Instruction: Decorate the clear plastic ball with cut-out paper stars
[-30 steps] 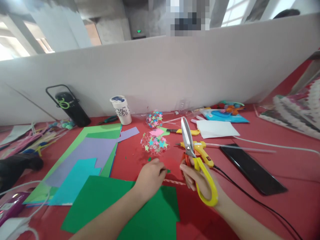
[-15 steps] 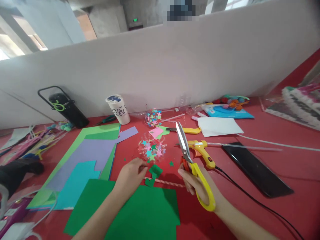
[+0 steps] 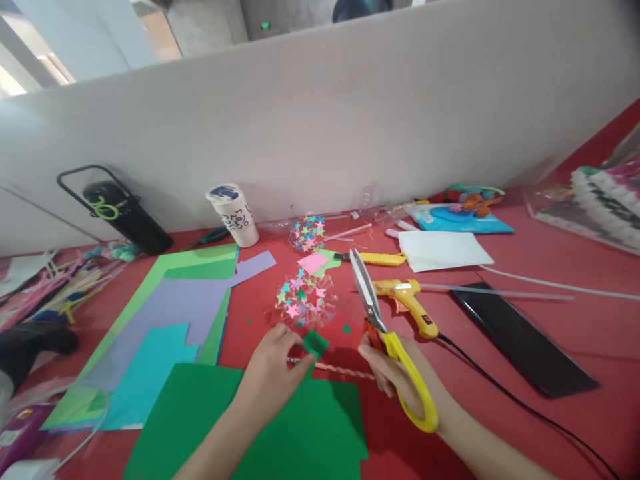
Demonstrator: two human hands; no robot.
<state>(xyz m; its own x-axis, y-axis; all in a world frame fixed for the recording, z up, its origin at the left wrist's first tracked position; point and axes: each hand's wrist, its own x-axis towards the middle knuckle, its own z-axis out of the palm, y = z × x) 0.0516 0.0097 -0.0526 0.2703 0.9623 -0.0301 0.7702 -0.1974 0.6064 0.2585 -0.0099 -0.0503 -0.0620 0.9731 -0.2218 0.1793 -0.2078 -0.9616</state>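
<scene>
My right hand (image 3: pixel 393 373) grips yellow-handled scissors (image 3: pixel 366 287), their blades pointing up and away from me, nearly together. My left hand (image 3: pixel 273 370) is over the near edge of a dark green sheet (image 3: pixel 200 413), thumb and fingers apart. Its fingertips are beside a small green paper scrap (image 3: pixel 317 343); whether they touch it I cannot tell. A pink twisted strip (image 3: pixel 345 370) runs behind the sheet. Just beyond is a clear ball with coloured stars (image 3: pixel 303 297), and a loose green star (image 3: pixel 347 329) lies to its right.
A yellow glue gun (image 3: pixel 413 307), a yellow utility knife (image 3: pixel 375 259) and a black phone-like slab (image 3: pixel 525 340) lie to the right. Layered coloured sheets (image 3: pixel 175 307) cover the left. A white tumbler (image 3: pixel 237 220) and a black bottle (image 3: pixel 133 220) stand by the white partition (image 3: pixel 320 120).
My left hand has shifted right and its fingers have spread from a pinch, covering the nearer green scrap. My right hand still holds the scissors in much the same place. The view has tilted slightly.
</scene>
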